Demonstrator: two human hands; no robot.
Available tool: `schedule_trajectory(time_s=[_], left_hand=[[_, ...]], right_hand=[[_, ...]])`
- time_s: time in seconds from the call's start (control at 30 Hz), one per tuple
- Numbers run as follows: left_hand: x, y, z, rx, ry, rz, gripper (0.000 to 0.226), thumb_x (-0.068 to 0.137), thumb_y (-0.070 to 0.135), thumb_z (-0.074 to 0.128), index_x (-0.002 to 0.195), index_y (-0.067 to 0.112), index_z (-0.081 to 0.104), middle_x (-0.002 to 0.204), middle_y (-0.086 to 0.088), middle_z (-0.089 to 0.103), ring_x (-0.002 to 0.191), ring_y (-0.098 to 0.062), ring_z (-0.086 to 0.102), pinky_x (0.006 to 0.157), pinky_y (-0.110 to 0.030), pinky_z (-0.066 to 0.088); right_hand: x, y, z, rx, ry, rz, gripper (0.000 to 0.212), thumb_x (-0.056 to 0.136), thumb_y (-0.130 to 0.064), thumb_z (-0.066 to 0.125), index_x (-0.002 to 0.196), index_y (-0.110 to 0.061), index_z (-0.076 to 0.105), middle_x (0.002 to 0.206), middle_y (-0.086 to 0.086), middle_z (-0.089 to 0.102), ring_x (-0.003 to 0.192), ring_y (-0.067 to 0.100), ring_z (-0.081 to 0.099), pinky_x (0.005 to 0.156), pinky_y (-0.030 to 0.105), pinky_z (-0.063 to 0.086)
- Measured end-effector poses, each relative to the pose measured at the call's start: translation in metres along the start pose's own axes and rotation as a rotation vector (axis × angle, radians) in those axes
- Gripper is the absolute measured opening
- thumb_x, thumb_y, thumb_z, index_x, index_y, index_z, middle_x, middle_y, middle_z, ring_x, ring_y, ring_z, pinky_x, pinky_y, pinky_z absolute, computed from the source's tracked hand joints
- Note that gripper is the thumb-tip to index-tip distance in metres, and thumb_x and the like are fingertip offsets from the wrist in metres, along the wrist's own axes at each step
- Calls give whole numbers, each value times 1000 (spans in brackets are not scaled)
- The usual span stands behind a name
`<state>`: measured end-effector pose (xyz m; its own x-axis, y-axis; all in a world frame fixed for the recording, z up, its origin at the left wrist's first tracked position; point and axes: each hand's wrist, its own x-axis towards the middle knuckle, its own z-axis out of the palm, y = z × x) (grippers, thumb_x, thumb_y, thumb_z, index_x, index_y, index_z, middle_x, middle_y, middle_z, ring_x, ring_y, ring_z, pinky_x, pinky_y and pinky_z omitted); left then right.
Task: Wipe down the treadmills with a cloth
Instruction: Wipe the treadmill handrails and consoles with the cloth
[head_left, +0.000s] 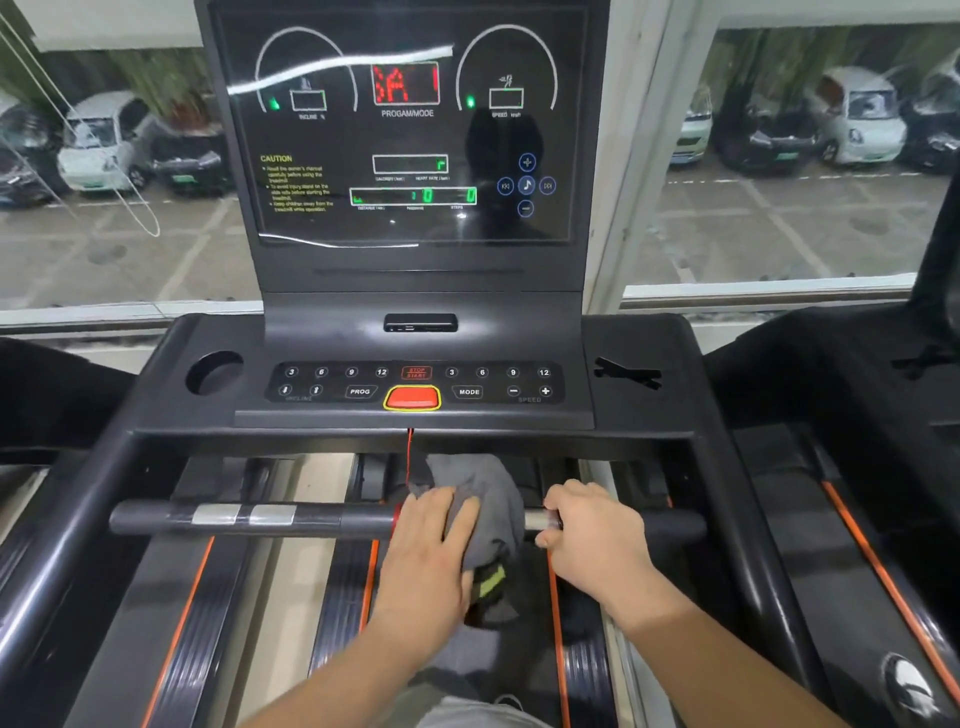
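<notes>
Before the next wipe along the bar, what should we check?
1. Cloth on the bar: ok, draped over it.
2. Left grip holds the cloth: ok.
3. Right grip on the bar: ok, fingers curled round it.
4. Red cord clear of the cloth: not ok, it hangs down to the cloth's edge.
5. Treadmill stopped: cannot tell; its screen is lit.
</notes>
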<state>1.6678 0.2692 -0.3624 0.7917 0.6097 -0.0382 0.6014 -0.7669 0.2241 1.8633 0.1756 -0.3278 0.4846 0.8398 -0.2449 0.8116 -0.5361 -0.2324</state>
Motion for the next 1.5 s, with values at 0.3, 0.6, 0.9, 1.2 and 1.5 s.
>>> schedule_trajectory(time_s=[0.3,0.6,0.9,1.2,1.5], left_hand=[[81,0,-33,-146,-371,-228,34,103,44,35,120,19,50,125,-13,66,116,-37,62,94,-42,48],[-4,-26,-10,-203,109,68,56,78,17,65,133,19,58,137,-4,61,127,-26,54,118,-38,35],[23,81,23,128,-40,355,74,86,44,60,153,23,37,158,-9,41,148,-42,31,121,-65,18],[116,97,3,8,-405,152,57,107,52,27,145,14,44,139,-14,57,122,-37,59,100,-43,46],[55,104,8,286,-298,225,74,95,53,43,157,17,25,149,-10,42,129,-37,46,112,-55,32]], right_hand=[[-3,-1,-9,47,-43,44,32,94,-45,63,124,-36,58,116,-14,58,114,13,53,85,33,50],[-36,53,-13,213,96,81,60,92,-38,70,148,-28,51,150,-13,47,143,9,38,115,27,36],[-42,91,-2,72,118,119,49,90,-33,70,137,-23,62,129,-7,60,126,18,53,97,36,52],[-33,102,-12,76,205,167,28,85,-26,69,112,-32,73,103,-10,65,108,15,60,74,27,44],[-31,106,-6,80,181,133,30,94,-21,58,120,-32,69,114,-12,63,113,13,55,70,27,41]])
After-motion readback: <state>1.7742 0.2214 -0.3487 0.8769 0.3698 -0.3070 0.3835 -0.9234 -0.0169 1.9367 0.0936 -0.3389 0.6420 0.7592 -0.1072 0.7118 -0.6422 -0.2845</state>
